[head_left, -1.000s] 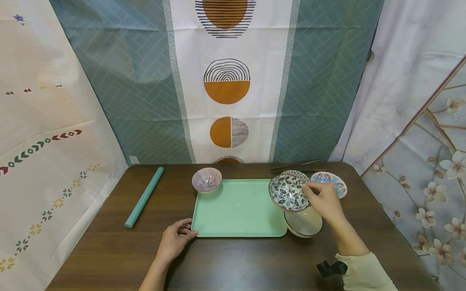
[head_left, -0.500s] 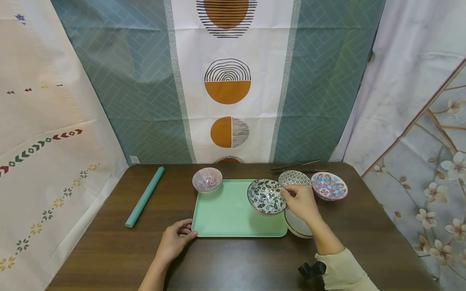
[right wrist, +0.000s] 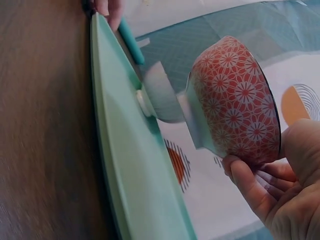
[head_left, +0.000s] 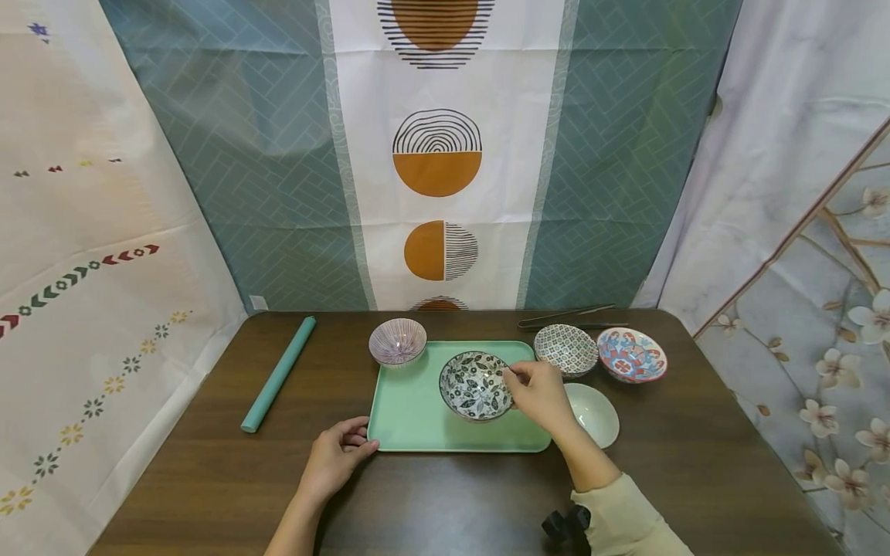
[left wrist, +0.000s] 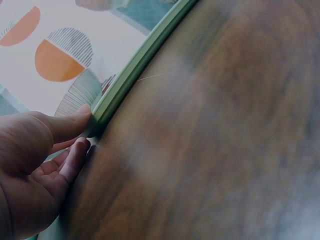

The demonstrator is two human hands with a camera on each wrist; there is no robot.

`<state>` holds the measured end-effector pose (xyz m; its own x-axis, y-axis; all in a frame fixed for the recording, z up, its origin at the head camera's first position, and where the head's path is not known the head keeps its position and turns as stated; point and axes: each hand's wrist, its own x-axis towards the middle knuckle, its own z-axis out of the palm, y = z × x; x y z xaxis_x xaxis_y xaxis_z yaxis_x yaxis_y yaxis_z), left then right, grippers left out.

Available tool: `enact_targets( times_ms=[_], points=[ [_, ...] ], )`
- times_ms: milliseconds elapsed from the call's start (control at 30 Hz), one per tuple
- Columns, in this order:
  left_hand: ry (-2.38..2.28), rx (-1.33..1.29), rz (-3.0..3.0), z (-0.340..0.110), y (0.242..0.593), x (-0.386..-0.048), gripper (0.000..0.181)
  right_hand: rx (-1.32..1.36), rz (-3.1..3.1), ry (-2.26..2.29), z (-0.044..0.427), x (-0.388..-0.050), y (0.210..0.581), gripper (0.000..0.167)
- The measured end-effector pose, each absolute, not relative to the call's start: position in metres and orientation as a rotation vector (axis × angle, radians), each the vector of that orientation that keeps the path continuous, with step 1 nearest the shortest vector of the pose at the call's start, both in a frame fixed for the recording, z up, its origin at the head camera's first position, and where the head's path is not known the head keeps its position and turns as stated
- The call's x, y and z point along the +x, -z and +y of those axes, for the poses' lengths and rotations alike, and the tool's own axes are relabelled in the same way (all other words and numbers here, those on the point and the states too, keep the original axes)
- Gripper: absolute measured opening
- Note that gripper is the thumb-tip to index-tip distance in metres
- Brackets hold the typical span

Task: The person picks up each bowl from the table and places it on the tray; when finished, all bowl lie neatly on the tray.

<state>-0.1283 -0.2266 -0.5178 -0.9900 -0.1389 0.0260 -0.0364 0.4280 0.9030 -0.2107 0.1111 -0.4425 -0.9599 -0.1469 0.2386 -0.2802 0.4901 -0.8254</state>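
Note:
My right hand [head_left: 541,395] pinches the rim of a bowl [head_left: 476,388], black-and-white floral inside. Its outside, red with white flower shapes, shows in the right wrist view, where the bowl [right wrist: 237,100] hangs above the tray with a gap beneath its foot. The light green rectangular tray [head_left: 410,428] lies on the table. My left hand [head_left: 337,457] grips its front left corner; in the left wrist view the thumb is on the rim [left wrist: 122,82] and the fingers are at its underside. A purple-striped bowl [head_left: 398,344] stands at the tray's back left corner.
Right of the tray stand a patterned bowl [head_left: 566,349], a red-and-blue bowl [head_left: 631,355] and a plain pale bowl [head_left: 594,415]. Metal tongs [head_left: 570,316] lie at the back edge. A teal roll [head_left: 278,376] lies on the table [head_left: 208,479] at the left.
My right hand has carried the floral bowl leftward, from over the pale bowl to above the middle of the tray. The left hand stays at the tray's corner.

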Motion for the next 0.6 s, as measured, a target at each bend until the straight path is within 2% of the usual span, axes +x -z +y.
enact_targets(
  times_ms=[600],
  points=[
    [1.628,0.163,-2.565,-0.226,0.518,-0.129,0.040,0.471,-2.616,-1.526,0.068,-0.209,0.470,0.018]
  ],
)
